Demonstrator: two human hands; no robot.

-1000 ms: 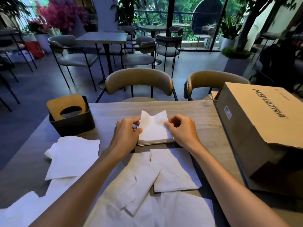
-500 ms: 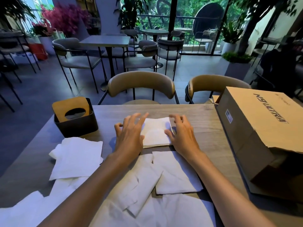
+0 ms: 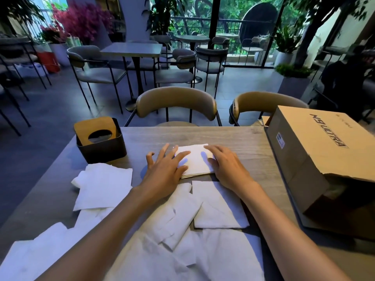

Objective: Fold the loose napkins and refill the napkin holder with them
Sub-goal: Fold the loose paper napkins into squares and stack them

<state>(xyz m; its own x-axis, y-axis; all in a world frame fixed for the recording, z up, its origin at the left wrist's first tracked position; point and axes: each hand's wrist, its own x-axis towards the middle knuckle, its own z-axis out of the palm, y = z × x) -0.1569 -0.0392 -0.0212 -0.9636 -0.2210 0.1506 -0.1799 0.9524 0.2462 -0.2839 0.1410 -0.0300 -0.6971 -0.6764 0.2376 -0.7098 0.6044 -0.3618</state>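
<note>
A small stack of folded white napkins (image 3: 195, 160) lies on the grey table (image 3: 239, 142) in the middle. My left hand (image 3: 165, 169) lies flat with spread fingers over the stack's left edge. My right hand (image 3: 225, 165) presses flat on its right side, fingers straight. The black napkin holder (image 3: 101, 148) with a wooden lid stands at the far left of the table, apart from both hands. Loose unfolded napkins (image 3: 103, 184) lie left of my arms, and several more (image 3: 217, 205) lie spread between and under them near the front.
A large cardboard box (image 3: 316, 157) lies on the table's right side, close to my right arm. Two tan chairs (image 3: 175, 103) stand behind the far table edge. Further tables, chairs and plants fill the room behind.
A second ago both hands pinched the top napkin's raised edge. They have since laid it flat and now press open-palmed on the stack. The camera has tilted slightly.
</note>
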